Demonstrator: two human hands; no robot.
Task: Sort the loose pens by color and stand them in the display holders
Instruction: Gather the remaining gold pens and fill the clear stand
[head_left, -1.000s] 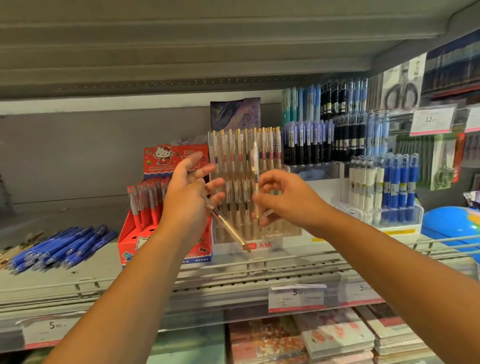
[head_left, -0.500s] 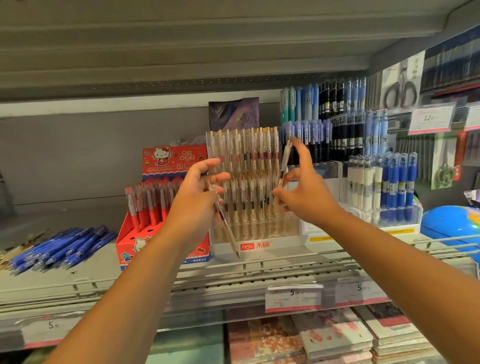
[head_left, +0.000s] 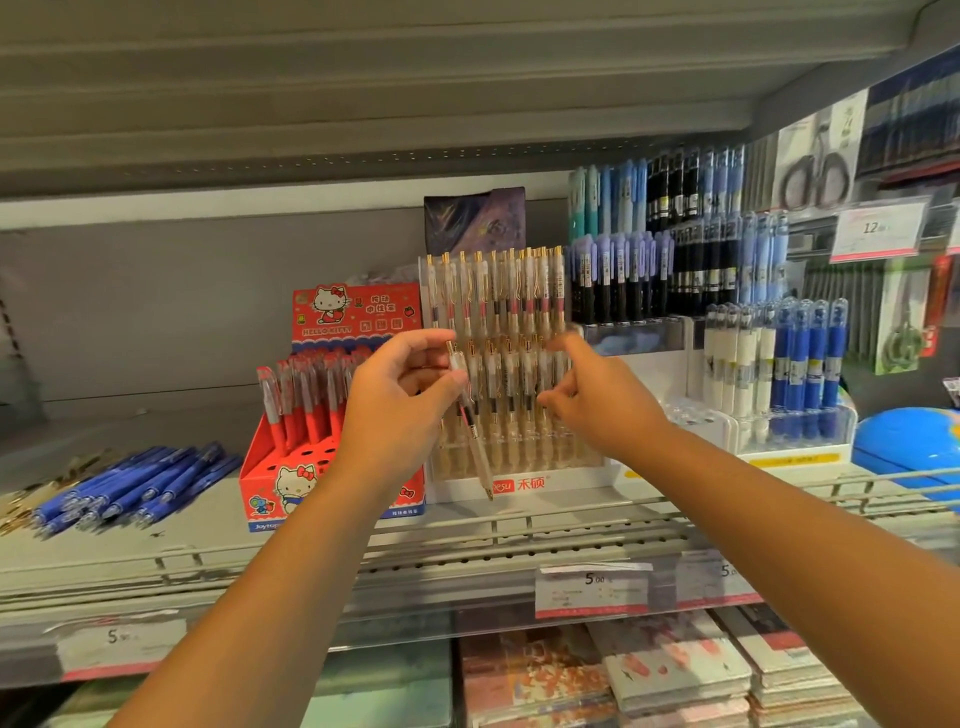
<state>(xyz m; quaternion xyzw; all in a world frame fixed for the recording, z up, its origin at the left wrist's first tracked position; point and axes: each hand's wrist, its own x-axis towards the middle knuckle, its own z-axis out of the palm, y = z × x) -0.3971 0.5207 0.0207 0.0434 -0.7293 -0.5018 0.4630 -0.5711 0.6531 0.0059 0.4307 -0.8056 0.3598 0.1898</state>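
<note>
Left hand (head_left: 400, 402) pinches a clear pen (head_left: 474, 432) slanting down below its fingers.

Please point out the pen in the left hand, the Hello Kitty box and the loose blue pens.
clear pen (head_left: 481, 460): head view, lower barrel.
Hello Kitty box (head_left: 291, 486): head view, red front panel.
loose blue pens (head_left: 140, 483): head view, middle of pile.

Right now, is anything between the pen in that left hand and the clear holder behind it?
Nothing visible: the pen in the left hand tilts directly before the clear holder. The right hand sits before the holder's right half.
</note>
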